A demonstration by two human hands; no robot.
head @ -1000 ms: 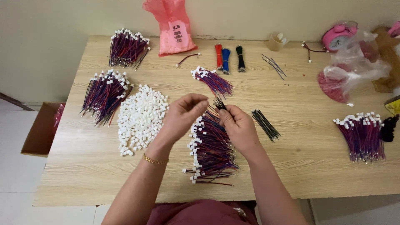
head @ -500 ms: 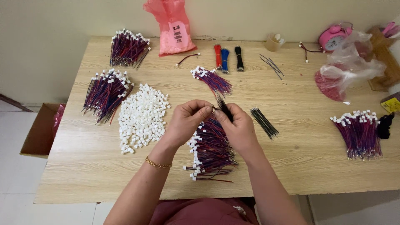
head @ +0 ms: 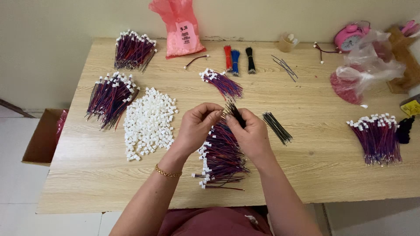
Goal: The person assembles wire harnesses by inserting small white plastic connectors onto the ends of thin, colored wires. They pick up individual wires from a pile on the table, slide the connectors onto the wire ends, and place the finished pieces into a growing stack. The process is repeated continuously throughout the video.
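Two hands meet at the centre of the frame, raised just above a wooden table. Left hand: fingers curled, thumb and fingertips pinched at the tip of a small bunch of black wires. Right hand: fingers closed around the lower part of the same bunch, which fans upward between the two hands. Whether a connector sits in the left fingertips cannot be told. Directly below the hands lies a pile of red-and-blue wires with white plugs, spread toward the lower centre. Just right of the hands, a loose bundle of black wires rests on the table. Left of centre, a heap of white connector housings. Further left, another finished wire bundle; a third at upper left; a fourth at the right edge; a smaller one above the hands. Top centre: pink plastic bag against the wall, with red, blue and black wire bunches beside it. Upper right: pink alarm clock. Cardboard box on the floor at left.
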